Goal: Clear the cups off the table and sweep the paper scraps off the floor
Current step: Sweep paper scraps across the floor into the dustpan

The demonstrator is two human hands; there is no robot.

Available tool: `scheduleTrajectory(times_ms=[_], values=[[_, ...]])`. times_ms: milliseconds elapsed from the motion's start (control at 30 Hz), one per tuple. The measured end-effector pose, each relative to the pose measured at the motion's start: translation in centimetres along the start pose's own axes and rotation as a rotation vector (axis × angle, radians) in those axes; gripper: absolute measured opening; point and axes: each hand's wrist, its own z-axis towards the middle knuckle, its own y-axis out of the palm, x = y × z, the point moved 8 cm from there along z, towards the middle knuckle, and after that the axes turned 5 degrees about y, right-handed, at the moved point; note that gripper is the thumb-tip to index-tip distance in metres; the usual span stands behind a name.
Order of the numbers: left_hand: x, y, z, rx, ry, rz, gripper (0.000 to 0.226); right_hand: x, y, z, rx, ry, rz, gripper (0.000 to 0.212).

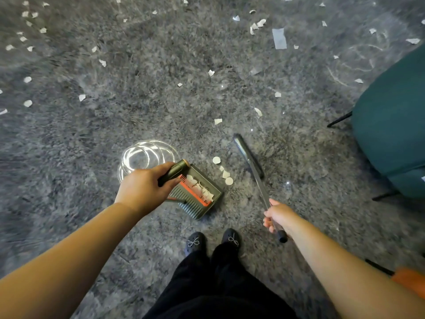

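The dustpan (pixel 197 192) sits on the grey carpet (pixel 92 134), its handle gripped by the left hand (pixel 143 187); white scraps (pixel 202 188) are held inside. The broom (pixel 250 164) handle is clasped by the right hand (pixel 279 216). More scraps are scattered just beside the pan's mouth and well beyond.

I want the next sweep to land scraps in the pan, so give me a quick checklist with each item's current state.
1. Left hand grips dustpan handle: ok.
2. Right hand grips broom handle: ok.
3. Pan's open edge faces the nearby scraps: ok.
4. Broom head behind those scraps: ok.
5. Pan lip flat on carpet: cannot tell.
6. Floor cleared of scraps: not ok, many remain.
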Motion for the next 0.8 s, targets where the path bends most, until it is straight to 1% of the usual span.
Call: scheduleTrajectory(times_ms=[100, 233, 333, 433, 600, 800], values=[[0.6, 0.4, 1.5, -0.033, -0.002, -0.007, 0.044, -1.8, -0.9, 1.4, 0.029, -0.007, -0.104, 0.065], [1.4, 0.3, 2.8, -0.041, 0.011, -0.021, 0.045, -2.2, -0.6, 1.5, -0.002, -0.082, -0.262, 0.069], [1.6, 0.5, 2.9, -0.046, 0.028, 0.001, 0.046, -0.5, -0.1, 1.7, -0.005, -0.078, -0.239, 0.070], [2.0, 0.9, 2.7, -0.055, 0.058, 0.036, 0.046, 0.0, 0.2, 1.7, -0.014, -0.082, -0.247, 0.064], [2.1, 1.2, 3.2, -0.040, 0.072, 0.088, 0.047, -1.5, 1.9, 0.3, -0.135, -0.081, -0.304, 0.057], [2.1, 1.0, 3.2, -0.038, 0.086, 0.121, 0.046, -0.7, 4.3, -3.5, -0.256, -0.097, -0.268, 0.057]])
